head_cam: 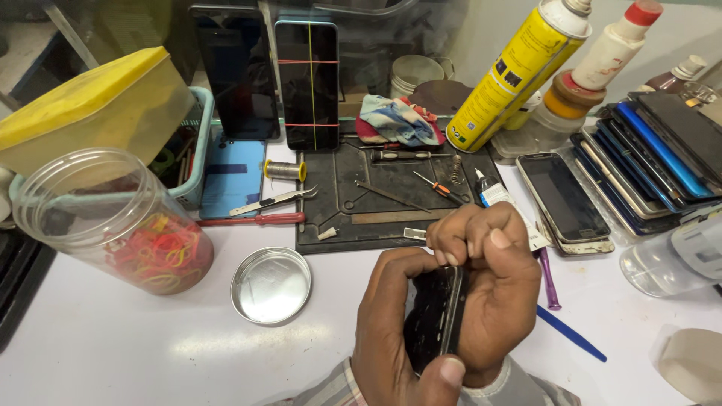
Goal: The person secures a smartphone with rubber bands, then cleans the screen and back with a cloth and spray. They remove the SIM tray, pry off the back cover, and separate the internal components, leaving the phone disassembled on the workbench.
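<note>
The white tabletop (113,353) carries everything and runs out on all sides of the grip. Up and to the left of the grip stands a yellow-lidded box (90,105), with a clear plastic jar (113,222) of coloured rubber bands lying in front of it. Straight beyond the grip lies a dark work mat (353,203) strewn with small tools, among them a screwdriver (440,188) with an orange handle, and behind the mat a phone (307,83) leans upright, its screen crossed by red and yellow lines. Far up and right of the grip a stack of phones (654,150) fans out, with a yellow spray can (519,71) tilted just left of it. Close on the left of the grip sits a round metal lid (271,284); close on the right lie a purple tool (547,278) and a blue pry stick (571,334).

The left hand (391,331) and right hand (489,293) are both clamped on a black phone (436,316), held edge-on just above the near edge of the tabletop. The left thumb presses its lower end, and the right fingers curl over its upper end from the far side. The phone is dark and glossy, with a thin paler rim running down its side; most of its face is hidden between the palms.
</note>
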